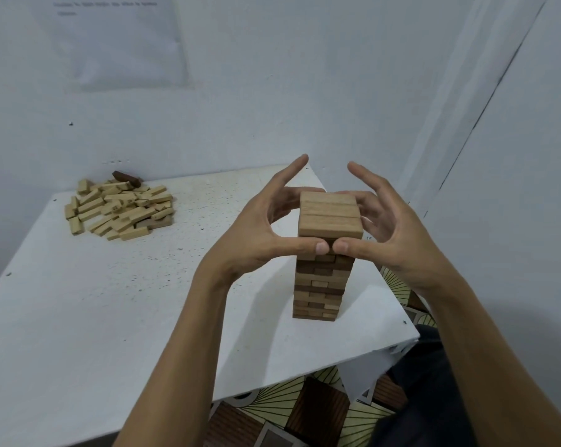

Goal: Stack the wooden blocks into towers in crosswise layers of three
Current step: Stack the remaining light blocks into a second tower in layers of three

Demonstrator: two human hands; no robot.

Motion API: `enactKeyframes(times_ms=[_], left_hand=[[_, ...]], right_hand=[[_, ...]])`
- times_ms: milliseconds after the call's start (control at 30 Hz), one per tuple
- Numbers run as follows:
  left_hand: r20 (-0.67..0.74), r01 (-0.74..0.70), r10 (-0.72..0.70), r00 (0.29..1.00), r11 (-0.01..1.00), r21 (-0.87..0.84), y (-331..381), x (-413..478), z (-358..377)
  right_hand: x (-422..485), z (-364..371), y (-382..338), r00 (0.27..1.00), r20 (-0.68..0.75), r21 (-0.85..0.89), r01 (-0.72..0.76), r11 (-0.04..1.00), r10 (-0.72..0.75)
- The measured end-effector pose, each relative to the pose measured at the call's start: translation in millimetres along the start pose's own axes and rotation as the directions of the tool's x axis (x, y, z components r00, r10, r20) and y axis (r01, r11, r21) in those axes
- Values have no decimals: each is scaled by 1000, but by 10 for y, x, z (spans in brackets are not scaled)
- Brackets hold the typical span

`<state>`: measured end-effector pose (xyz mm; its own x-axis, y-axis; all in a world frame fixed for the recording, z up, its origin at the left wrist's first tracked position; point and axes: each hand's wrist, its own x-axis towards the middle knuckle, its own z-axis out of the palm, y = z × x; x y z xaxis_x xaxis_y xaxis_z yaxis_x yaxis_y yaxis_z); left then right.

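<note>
A tall tower of wooden blocks [321,285] stands on the white table [111,301] near its right edge, with crosswise layers in light and dark wood. Its top layer [330,214] shows three blocks side by side. My left hand [266,227] and my right hand [392,224] cup the tower's top from either side. Both thumbs press against the near face just under the top layer, tips almost touching. The other fingers touch the sides and far edge, and both index fingers point up and away. A pile of loose light blocks [117,208] lies at the table's far left.
One dark block [126,177] rests at the back of the pile against the wall. The table sits in a corner of white walls [337,91]. A patterned floor [305,408] shows past the table's near right edge, and a paper sheet [121,40] hangs on the wall.
</note>
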<state>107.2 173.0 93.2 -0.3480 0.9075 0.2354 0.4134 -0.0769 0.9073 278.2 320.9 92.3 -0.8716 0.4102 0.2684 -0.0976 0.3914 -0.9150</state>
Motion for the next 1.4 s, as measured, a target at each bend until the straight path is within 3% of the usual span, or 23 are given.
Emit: enactKeyframes(times_ms=[1100,1200,1300,1400], left_hand=[[-16,6,-6,1000,1000,26,-18,-23,51],[-109,10,-17,994,998,-68,22,-60,131],[-315,-10,-44,948,986,-169,107,-89,323],[-403,-35,-74,912,966,-256,171,-116,528]], right_hand=[[-23,47,37,999,-15,0,-38,999,38],[-88,203,1,990,-134,51,-45,998,51],[-141,417,-21,962,-266,90,-35,995,58],[-155,575,-31,940,-337,144,3,990,46]])
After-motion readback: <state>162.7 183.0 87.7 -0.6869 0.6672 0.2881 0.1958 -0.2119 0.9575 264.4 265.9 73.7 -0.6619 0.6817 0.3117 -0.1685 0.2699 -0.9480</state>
